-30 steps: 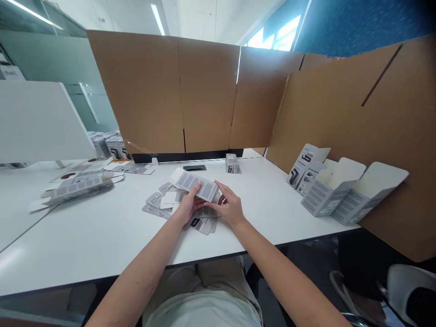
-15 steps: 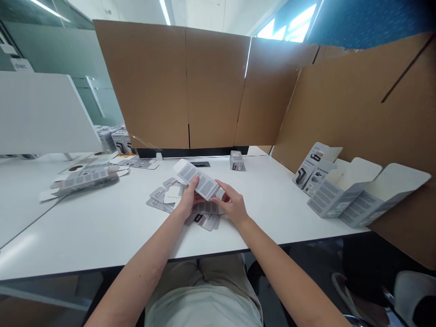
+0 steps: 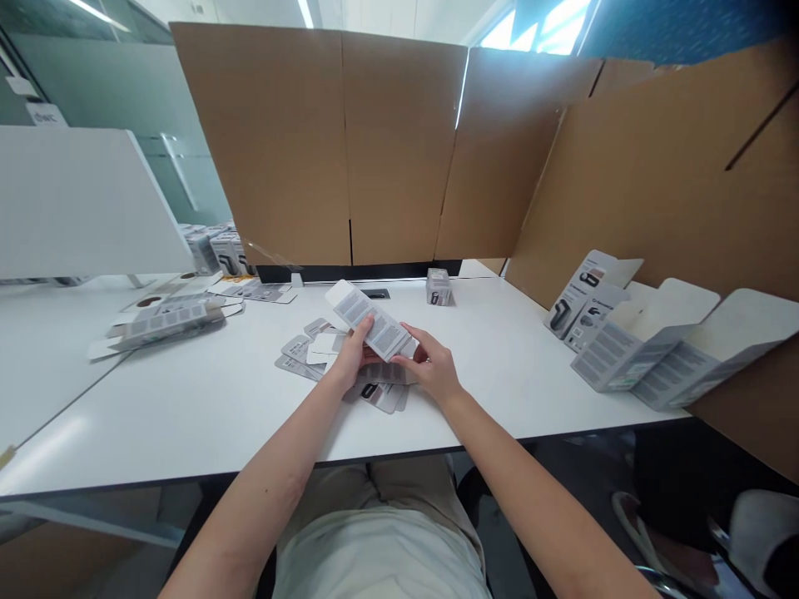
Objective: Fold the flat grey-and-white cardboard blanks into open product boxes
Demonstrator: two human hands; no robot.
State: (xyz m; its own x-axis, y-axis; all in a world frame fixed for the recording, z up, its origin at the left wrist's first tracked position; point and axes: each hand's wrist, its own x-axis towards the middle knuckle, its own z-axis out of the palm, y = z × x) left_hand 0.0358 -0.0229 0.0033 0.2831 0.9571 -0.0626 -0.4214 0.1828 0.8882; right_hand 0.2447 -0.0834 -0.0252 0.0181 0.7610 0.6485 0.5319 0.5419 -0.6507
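A white and grey printed carton is held tilted above the table, its long flap pointing up and left. My left hand is closed round its near side, thumb on the printed face. At its lower right end, my right hand pinches the edge, with the fingertips partly hidden. Beneath both hands lies a loose pile of flat printed cartons, fanned out on the white table.
Several open cartons stand at the right by a cardboard wall. A small closed box sits at the back. More flat cartons are stacked at left, near a white panel. Tall cardboard stands behind the table.
The camera view has shifted slightly. Both hands keep their hold on the carton, which looks nearly the same in pose.
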